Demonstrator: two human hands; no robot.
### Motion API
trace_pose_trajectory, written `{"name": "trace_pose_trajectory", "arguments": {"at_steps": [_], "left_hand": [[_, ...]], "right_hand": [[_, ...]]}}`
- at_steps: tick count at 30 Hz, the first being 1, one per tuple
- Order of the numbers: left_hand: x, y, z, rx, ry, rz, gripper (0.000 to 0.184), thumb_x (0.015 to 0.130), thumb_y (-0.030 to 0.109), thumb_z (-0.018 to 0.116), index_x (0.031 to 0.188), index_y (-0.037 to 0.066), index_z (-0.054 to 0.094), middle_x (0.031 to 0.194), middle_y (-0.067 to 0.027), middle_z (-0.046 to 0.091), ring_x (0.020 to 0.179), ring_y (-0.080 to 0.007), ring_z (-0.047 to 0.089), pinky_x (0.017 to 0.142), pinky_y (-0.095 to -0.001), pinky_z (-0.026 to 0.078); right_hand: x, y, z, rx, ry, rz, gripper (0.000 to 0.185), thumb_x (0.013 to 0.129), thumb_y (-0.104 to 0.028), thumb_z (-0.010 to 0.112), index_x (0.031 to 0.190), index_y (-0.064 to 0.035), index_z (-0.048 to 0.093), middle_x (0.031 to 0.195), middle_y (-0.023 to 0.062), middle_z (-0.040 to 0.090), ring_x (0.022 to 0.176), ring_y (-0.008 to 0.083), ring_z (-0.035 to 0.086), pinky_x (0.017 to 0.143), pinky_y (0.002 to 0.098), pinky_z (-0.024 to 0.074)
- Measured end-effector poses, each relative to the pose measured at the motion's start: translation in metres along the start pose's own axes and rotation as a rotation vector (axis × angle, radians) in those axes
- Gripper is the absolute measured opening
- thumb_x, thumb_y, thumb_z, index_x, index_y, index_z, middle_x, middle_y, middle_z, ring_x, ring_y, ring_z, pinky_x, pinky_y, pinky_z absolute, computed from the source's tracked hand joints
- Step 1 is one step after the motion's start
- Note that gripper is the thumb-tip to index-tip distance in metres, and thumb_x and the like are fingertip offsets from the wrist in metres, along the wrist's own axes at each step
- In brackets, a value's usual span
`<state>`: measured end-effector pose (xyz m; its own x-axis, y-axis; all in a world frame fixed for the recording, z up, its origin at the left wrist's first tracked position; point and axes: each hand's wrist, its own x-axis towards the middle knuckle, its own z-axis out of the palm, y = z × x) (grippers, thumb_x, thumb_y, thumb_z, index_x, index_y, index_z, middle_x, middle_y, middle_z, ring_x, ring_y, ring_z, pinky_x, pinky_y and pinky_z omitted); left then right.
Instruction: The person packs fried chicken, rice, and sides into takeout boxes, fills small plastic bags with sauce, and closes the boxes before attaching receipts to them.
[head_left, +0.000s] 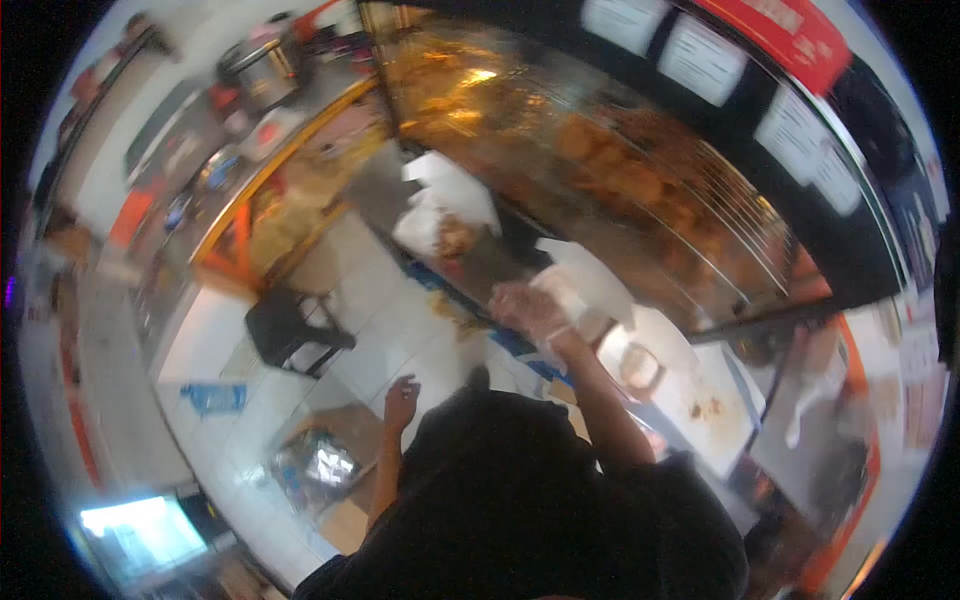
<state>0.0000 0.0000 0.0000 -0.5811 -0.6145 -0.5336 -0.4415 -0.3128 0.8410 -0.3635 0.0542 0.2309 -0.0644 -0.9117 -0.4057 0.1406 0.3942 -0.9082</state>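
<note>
My right hand, in what looks like a clear plastic glove, reaches over the counter beside the display case. Motion smears its fingers, so their grip cannot be made out. Just beyond it stands an opened white takeaway box. Farther left along the counter, another white box holds brown pieces of food. Nearer my right forearm lies a white cutting board with brown crumbs, and a small white container beside it. My left hand hangs over the floor, fingers apart, holding nothing.
A glass display case with browned food runs along the counter. A black stool stands on the tiled floor. Behind are a shelf with an orange frame, a metal pot, a plastic-wrapped pack and a lit screen.
</note>
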Motion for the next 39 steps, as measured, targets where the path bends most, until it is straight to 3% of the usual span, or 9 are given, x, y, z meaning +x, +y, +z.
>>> {"name": "trace_pose_trajectory", "arguments": {"at_steps": [1,8,15,18,21,23,26,33,39], "left_hand": [[0.001,0.066,-0.004,0.049,0.055,0.202,0.029,0.093,0.015,0.070,0.120,0.002,0.067,0.108,-0.0165,0.073,0.098,-0.0291,0.071,0.087,-0.0404,0.056],[0.020,0.450,-0.018,0.426,-0.430,1.412,0.026,0.093,0.011,0.068,0.118,0.002,0.068,0.125,-0.0139,0.064,0.120,-0.0321,0.062,0.099,-0.0419,0.051],[0.066,0.514,0.158,0.064,-0.672,2.159,0.065,0.094,0.021,0.066,0.153,0.016,0.040,0.155,-0.0135,0.047,0.147,-0.0323,0.040,0.122,-0.0470,0.031],[0.101,0.513,0.167,0.574,-0.366,2.449,0.075,0.099,0.031,0.056,0.163,0.019,0.018,0.165,-0.0101,0.033,0.153,-0.0284,0.031,0.128,-0.0431,0.014],[0.119,0.510,0.154,0.615,-0.241,2.413,0.077,0.099,0.027,0.056,0.163,0.019,0.015,0.165,-0.0071,0.035,0.154,-0.0242,0.029,0.128,-0.0433,0.015],[0.143,0.511,0.134,0.616,-0.218,2.399,0.075,0.099,0.025,0.054,0.164,0.019,0.016,0.163,-0.0048,0.038,0.153,-0.0210,0.030,0.127,-0.0432,0.016],[0.154,0.506,0.095,0.623,-0.194,2.279,0.074,0.100,0.024,0.053,0.164,0.016,0.016,0.164,-0.0076,0.037,0.153,-0.0232,0.030,0.127,-0.0434,0.016],[0.098,0.475,-0.011,0.541,-0.148,1.570,0.059,0.100,0.010,0.057,0.156,0.006,0.038,0.153,-0.0153,0.050,0.141,-0.0312,0.048,0.113,-0.0435,0.041],[0.094,0.343,-0.129,0.632,-0.673,0.623,0.059,0.098,0.018,0.067,0.151,0.006,0.045,0.124,-0.0150,0.070,0.107,-0.0267,0.067,0.098,-0.0379,0.050]], "right_hand": [[-0.034,-0.005,0.029,0.493,0.124,-0.119,0.045,0.098,-0.022,0.069,0.137,-0.0008,0.058,0.121,0.0144,0.070,0.108,0.0252,0.069,0.095,0.0372,0.0560],[-0.057,0.021,0.121,0.538,0.897,-0.202,0.034,0.099,-0.013,0.065,0.131,-0.0029,0.061,0.117,0.0154,0.071,0.099,0.0247,0.071,0.087,0.0345,0.0588],[-0.119,0.021,0.168,0.747,1.333,-0.537,0.028,0.099,-0.012,0.064,0.125,-0.0030,0.064,0.106,0.0126,0.071,0.090,0.0223,0.071,0.079,0.0298,0.0583],[-0.121,0.023,0.168,0.770,1.421,-0.502,0.029,0.098,-0.014,0.066,0.124,-0.0027,0.064,0.104,0.0117,0.071,0.090,0.0208,0.071,0.078,0.0294,0.0577],[-0.123,0.021,0.153,0.707,1.364,-0.514,0.030,0.098,-0.017,0.067,0.124,-0.0010,0.064,0.103,0.0115,0.072,0.091,0.0198,0.071,0.080,0.0307,0.0574],[-0.124,-0.023,0.136,-0.304,1.559,-0.004,0.033,0.099,-0.021,0.067,0.125,-0.0006,0.063,0.102,0.0106,0.072,0.092,0.0194,0.070,0.082,0.0345,0.0568],[-0.130,-0.090,0.107,-0.702,1.650,-0.065,0.040,0.096,-0.025,0.065,0.130,-0.0051,0.062,0.122,0.0207,0.067,0.114,0.0344,0.065,0.095,0.0433,0.0531],[-0.101,-0.139,-0.013,-1.428,1.441,0.479,0.053,0.100,-0.046,0.054,0.136,-0.0080,0.058,0.121,0.0207,0.067,0.121,0.0377,0.058,0.108,0.0484,0.0424],[-0.081,-0.132,-0.047,-1.480,1.628,0.193,0.033,0.096,-0.037,0.061,0.119,-0.0135,0.068,0.117,0.0138,0.070,0.110,0.0340,0.063,0.095,0.0445,0.0494]]}}
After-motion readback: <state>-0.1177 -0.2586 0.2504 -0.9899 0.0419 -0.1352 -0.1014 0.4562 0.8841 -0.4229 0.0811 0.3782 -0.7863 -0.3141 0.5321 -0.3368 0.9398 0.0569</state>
